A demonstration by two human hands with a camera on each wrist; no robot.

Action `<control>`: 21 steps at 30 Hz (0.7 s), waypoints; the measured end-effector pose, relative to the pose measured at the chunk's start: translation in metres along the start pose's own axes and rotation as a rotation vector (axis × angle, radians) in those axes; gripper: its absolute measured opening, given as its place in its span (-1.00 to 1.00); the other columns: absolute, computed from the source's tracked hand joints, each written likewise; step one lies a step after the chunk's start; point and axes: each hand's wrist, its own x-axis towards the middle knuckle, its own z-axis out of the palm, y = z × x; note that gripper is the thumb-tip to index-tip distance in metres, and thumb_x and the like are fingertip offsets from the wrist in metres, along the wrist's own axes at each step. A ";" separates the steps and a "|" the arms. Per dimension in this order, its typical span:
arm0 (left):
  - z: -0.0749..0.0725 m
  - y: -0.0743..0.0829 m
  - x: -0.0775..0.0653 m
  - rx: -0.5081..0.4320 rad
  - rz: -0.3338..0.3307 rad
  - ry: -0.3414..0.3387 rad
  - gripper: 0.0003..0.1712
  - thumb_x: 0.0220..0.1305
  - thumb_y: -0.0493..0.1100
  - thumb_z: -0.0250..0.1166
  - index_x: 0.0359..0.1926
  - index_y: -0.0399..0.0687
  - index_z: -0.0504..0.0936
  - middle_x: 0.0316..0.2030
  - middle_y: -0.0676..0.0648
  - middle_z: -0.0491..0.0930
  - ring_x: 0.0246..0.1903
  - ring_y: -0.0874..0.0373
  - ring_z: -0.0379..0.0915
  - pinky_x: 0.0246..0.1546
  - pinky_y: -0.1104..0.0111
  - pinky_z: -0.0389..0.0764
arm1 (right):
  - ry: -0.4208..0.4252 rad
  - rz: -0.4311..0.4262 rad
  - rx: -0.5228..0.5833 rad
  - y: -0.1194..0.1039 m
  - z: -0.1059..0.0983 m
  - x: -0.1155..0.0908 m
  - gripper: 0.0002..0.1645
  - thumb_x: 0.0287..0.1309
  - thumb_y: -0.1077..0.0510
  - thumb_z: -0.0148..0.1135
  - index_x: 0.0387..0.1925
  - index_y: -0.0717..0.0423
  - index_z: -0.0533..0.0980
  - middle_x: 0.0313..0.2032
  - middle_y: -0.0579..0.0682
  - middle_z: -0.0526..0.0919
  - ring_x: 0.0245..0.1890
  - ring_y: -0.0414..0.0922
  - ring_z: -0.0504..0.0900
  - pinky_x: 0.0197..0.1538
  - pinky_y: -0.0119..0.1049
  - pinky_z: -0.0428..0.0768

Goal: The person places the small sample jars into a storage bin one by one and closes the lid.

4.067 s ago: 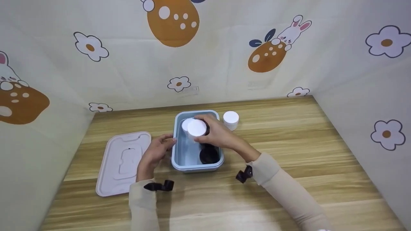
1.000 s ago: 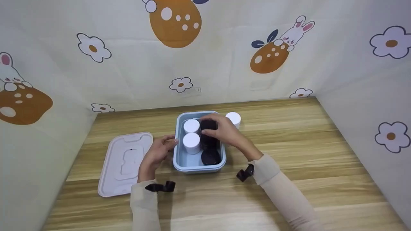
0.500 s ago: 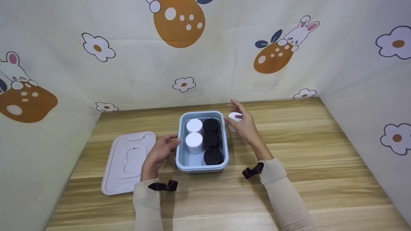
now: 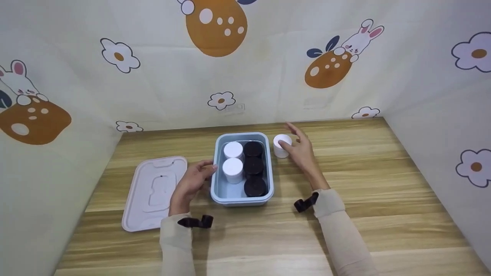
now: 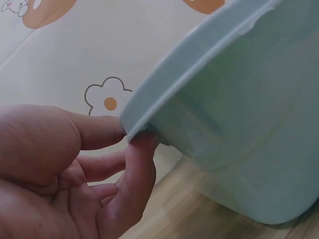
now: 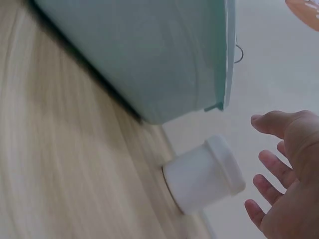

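My left hand (image 4: 190, 182) pinches the left rim of a light blue plastic storage box (image 4: 213, 191); in the left wrist view its thumb and a finger take the rim (image 5: 169, 82) from both sides. Inside the box stand two white lidded jars, the nearer white jar (image 4: 233, 168) and the farther one (image 4: 233, 148), with a column of three black-lidded jars (image 4: 253, 167) to their right. Just right of the box, another white jar (image 4: 281, 147) stands upright on the table. My right hand (image 4: 303, 154) hovers over it, fingers spread; the right wrist view shows the fingertips apart from this jar (image 6: 202, 174).
A pale flat lid (image 4: 153, 191) lies on the wood-grain table (image 4: 245, 245) left of the box, partly behind my left hand. Patterned cloth (image 4: 268, 76) hangs behind the table and along both sides.
My right hand set a white jar into the box, passed over the black jars, then left the box and moved right to the outside jar. My left hand stayed at the rim.
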 end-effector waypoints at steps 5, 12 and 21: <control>0.002 0.001 -0.001 -0.008 0.009 0.006 -0.44 0.50 -0.12 0.14 0.40 -0.28 0.35 0.08 -0.33 0.64 -0.08 -0.01 0.65 -0.36 0.34 0.71 | -0.083 0.083 -0.010 0.009 -0.005 -0.001 -0.10 0.11 0.21 0.46 0.44 0.19 0.27 0.38 0.27 0.35 0.40 0.23 0.23 0.42 0.11 0.22; 0.002 0.000 0.000 -0.004 0.005 0.011 -0.44 0.51 -0.12 0.13 0.41 -0.26 0.34 0.10 -0.34 0.63 -0.05 -0.05 0.65 -0.34 0.30 0.73 | -0.173 0.178 -0.010 0.020 -0.003 -0.002 0.00 0.11 0.27 0.43 0.49 0.29 0.12 0.43 0.30 0.26 0.40 0.22 0.30 0.41 -0.02 0.35; 0.000 0.002 0.000 0.015 -0.013 0.013 -0.44 0.51 -0.07 0.14 0.41 -0.20 0.36 0.09 -0.29 0.63 -0.06 0.00 0.63 -0.28 0.32 0.71 | -0.174 0.213 -0.005 0.022 -0.001 -0.002 -0.07 0.10 0.31 0.42 0.45 0.33 0.19 0.34 0.34 0.38 0.32 0.20 0.42 0.31 -0.14 0.43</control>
